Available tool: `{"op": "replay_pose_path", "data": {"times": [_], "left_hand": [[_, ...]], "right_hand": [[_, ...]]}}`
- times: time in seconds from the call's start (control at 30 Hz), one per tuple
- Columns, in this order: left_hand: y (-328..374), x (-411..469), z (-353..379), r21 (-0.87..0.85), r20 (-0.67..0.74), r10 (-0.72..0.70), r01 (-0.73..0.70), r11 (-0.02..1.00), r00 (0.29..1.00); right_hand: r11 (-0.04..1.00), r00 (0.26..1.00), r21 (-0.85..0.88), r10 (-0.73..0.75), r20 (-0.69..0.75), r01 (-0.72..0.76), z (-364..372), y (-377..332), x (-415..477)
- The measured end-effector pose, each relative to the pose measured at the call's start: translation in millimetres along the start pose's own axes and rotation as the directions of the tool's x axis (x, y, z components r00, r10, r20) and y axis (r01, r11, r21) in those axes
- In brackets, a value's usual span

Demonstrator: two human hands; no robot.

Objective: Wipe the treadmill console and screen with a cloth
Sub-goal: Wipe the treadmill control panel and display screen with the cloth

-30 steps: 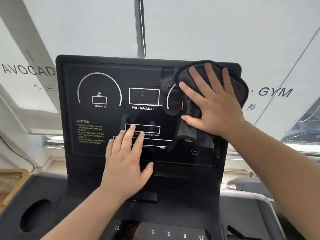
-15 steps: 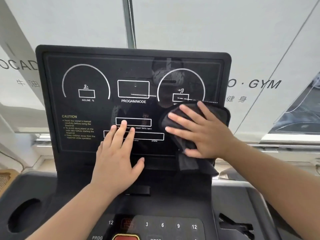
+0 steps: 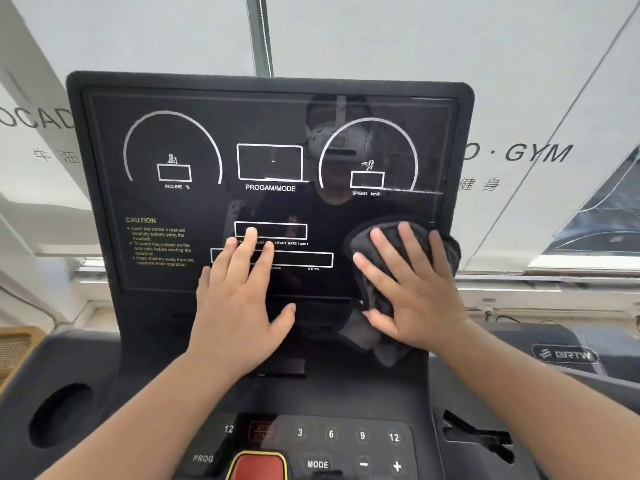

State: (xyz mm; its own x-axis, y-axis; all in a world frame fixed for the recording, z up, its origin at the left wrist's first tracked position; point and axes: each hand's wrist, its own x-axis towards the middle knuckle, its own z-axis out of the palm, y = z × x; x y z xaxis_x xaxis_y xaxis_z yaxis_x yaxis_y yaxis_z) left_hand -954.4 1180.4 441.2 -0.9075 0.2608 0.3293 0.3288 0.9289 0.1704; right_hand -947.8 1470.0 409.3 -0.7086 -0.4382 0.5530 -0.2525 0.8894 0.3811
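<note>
The black treadmill screen [image 3: 194, 133] stands upright in front of me, with white dial outlines and yellow caution text. My right hand [image 3: 412, 289] presses a dark grey cloth [image 3: 360, 244] flat against the screen's lower right corner, fingers spread over it. Part of the cloth hangs down below my palm. My left hand [image 3: 239, 299] lies flat and bare on the lower middle of the screen, fingers apart. Below the screen sits the console keypad [image 3: 346, 441] with number keys and a red stop button [image 3: 258, 465].
A round cup holder [image 3: 60, 415] is sunk in the console's left wing and a slotted recess [image 3: 478, 438] in the right wing. A second treadmill [image 3: 568, 355] stands to the right. Behind is a white wall banner with GYM lettering [image 3: 538, 152]. A wooden object [image 3: 17, 348] sits at far left.
My right hand has slid the cloth down the right side of the screen, from the top right corner to the lower right. My left hand has stayed put.
</note>
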Motion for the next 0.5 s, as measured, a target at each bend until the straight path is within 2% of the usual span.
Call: {"op": "replay_pose_path", "data": {"times": [0.13,0.2,0.27,0.37,0.5], "left_hand": [[2.0,2.3,-0.5,0.026,-0.007,0.003,-0.003,1.0,1.0],[2.4,3.0,-1.8,0.03,-0.008,0.004,-0.004,1.0,1.0],[2.4,2.7,-2.9,0.029,-0.011,0.008,-0.008,1.0,1.0],[2.0,2.7,-4.8,0.031,-0.012,0.018,-0.018,0.999,1.0],[3.7,7.2,-11.4,0.06,-0.036,0.039,-0.037,0.997,0.999]], "right_hand": [[0.998,0.995,-0.011,-0.066,0.071,0.067,13.6,-23.5,-45.9],[0.991,0.989,-0.004,-0.136,0.06,0.137,11.5,-12.3,-42.0],[0.989,0.989,-0.01,-0.146,0.025,0.147,4.7,6.1,-23.5],[1.0,1.0,-0.013,0.017,-0.02,-0.017,-16.3,35.7,27.7],[0.974,0.974,-0.024,0.225,-0.011,-0.225,-45.3,60.7,104.7]]}}
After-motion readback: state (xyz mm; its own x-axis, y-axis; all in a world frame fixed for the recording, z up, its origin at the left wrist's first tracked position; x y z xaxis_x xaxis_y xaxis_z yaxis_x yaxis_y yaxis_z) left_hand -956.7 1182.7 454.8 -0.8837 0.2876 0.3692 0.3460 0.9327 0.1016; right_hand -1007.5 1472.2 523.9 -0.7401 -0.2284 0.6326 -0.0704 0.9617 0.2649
